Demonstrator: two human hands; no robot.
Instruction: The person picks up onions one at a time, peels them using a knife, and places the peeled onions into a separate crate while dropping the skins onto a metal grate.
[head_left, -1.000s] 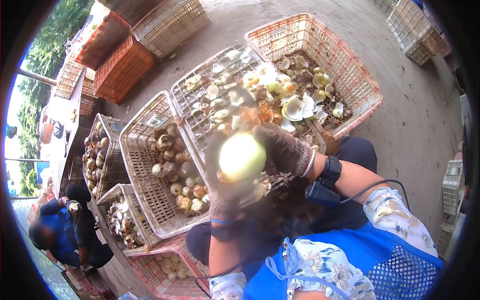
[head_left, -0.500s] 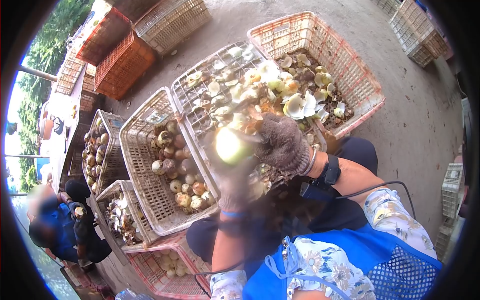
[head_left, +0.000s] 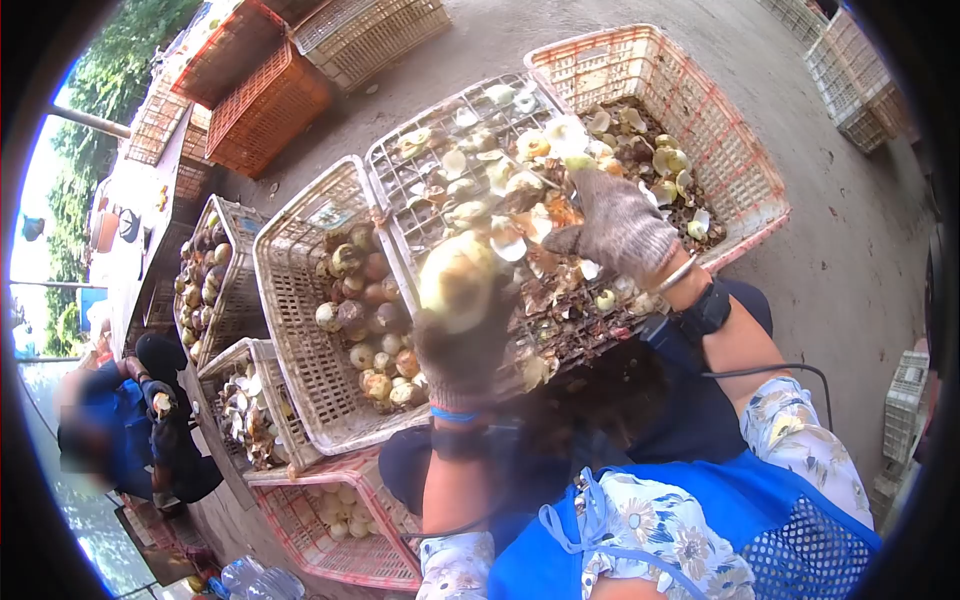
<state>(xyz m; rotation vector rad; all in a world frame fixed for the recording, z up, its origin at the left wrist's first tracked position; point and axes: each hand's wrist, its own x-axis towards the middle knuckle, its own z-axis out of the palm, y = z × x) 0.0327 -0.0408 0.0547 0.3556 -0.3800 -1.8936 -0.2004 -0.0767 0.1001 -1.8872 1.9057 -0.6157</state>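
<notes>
My gloved left hand (head_left: 465, 350) is closed around a pale onion (head_left: 458, 282), held up over the near left side of a mesh-topped crate (head_left: 408, 130). Motion smears both. To the right, my gloved right hand (head_left: 622, 225) is over the peel-strewn mesh, its fingers bent; what it holds, if anything, is too unclear to make out. Onion skins (head_left: 508, 238) and cut layers lie around both hands. Left of the mesh, a deep crate (head_left: 283, 300) holds brown and pale onions (head_left: 350, 315).
Beyond my right hand stands a red-and-white crate (head_left: 740, 180) with peels. Another crate of onions (head_left: 205, 275), a crate of peels (head_left: 250, 415) and a pink crate (head_left: 300, 540) stand left. A co-worker (head_left: 130, 430) sits at far left. Orange crates (head_left: 262, 120) stand behind.
My right hand has moved up and away from the onion, over the mesh. My left hand still has the onion, now apart from the right hand. The whole view has shifted slightly.
</notes>
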